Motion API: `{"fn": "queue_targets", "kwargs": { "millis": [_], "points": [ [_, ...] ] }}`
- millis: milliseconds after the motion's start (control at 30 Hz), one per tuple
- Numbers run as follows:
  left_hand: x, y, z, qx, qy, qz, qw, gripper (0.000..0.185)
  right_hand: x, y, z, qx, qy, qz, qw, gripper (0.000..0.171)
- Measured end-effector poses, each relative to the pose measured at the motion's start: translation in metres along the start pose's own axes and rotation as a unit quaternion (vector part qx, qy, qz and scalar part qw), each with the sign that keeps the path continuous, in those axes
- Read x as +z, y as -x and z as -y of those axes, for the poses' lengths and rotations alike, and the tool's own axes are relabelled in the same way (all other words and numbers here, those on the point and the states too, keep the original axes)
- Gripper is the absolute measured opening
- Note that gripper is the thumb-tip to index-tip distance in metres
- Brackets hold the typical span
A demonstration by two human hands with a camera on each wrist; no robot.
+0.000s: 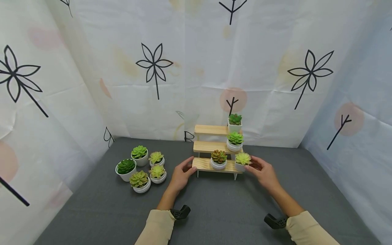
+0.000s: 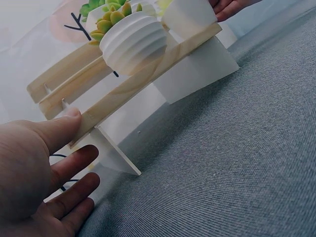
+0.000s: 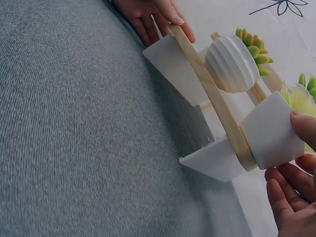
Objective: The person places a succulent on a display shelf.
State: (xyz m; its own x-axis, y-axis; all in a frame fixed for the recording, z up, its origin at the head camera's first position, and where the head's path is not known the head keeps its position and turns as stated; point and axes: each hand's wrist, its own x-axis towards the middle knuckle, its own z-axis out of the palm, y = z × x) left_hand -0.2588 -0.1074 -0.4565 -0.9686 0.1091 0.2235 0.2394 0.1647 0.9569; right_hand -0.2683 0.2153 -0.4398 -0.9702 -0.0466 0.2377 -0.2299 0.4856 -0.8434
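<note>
Potted succulent (image 1: 242,162): probably light, stiff, slippery; hold by pot walls (image 3: 273,131).
Right grip (image 1: 264,173): pinching it, seemingly; far fingertips hidden.
Left grip (image 1: 180,175): relaxed, thumb touching stepped stand (image 1: 202,164).

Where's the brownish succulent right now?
In the head view, the brownish succulent sits on the lowest wooden shelf, left of the lime succulent the right hand holds.

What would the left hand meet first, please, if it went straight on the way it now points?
Most likely the left end of the lowest wooden step; the thumb of the left hand appears to touch it. How the other fingers sit in depth is hard to judge.
</note>
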Motion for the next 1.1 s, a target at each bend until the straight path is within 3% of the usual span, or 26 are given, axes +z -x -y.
{"fn": "queue_targets", "kwargs": {
  "millis": [1100],
  "points": [
    [0.001,-0.001,0.0,-0.006,-0.015,-0.008,0.9998,0.049,0.015,0.0,0.007,-0.034,-0.058,0.006,0.998,0.049]
  ]
}}
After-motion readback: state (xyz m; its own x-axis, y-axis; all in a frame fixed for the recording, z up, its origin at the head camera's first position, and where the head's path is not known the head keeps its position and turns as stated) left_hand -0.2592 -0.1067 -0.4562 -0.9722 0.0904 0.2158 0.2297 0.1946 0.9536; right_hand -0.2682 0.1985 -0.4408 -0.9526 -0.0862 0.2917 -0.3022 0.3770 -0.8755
